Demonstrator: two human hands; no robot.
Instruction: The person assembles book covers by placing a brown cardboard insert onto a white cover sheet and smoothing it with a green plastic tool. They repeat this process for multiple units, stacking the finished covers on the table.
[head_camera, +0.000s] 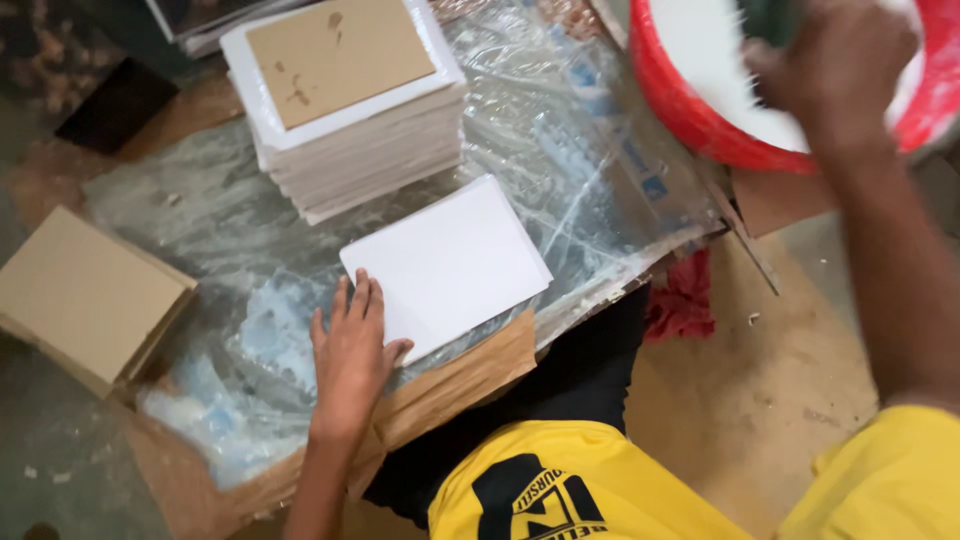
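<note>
Left hand flat and open, fingers together and stretched toward the far side, palm down on the plastic sheet, fingertips and thumb touching the near-left edge of the white sheet. Nothing gripped, only pressed. White sheet lying flat on the plastic, rectangular, turned a little: long axis from near left to far right, one corner pointing right. Just beyond, on the far side, tall stack of white sheets with a brown cardboard piece on top, apart from the single sheet. Far to the right, right hand raised inside the red basin holding white content; fingers curled, blurred, so cannot tell if closed on something. At the left edge, a flat cardboard box, well apart. Near the right, a red cloth on the floor beside the plastic.
</note>
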